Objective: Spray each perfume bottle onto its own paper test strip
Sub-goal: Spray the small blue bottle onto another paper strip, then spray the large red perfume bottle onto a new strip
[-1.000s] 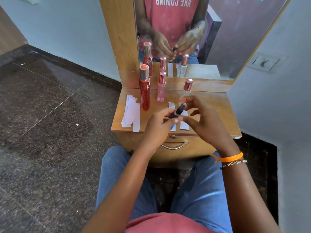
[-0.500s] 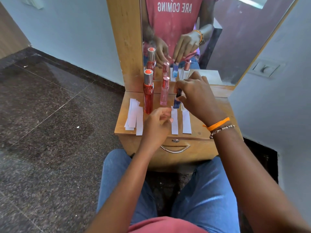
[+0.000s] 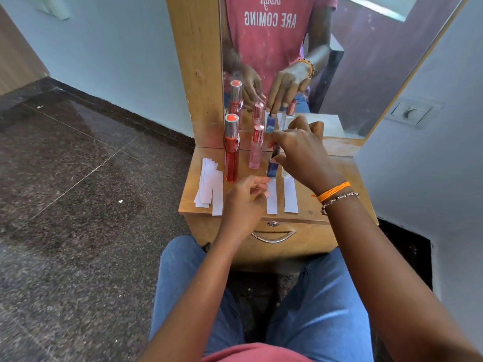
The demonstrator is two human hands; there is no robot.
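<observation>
Placement of the blue bottle [image 3: 271, 169] is judged the step in hand: it is stood on the surface [image 3: 321, 209] at the head of a test strip [image 3: 271, 198], its cap pinched by the right hand [image 3: 300, 155]. The left hand [image 3: 245, 202] is seen loosely curled, holding nothing. Release should be made only once the base is seated flat.
</observation>
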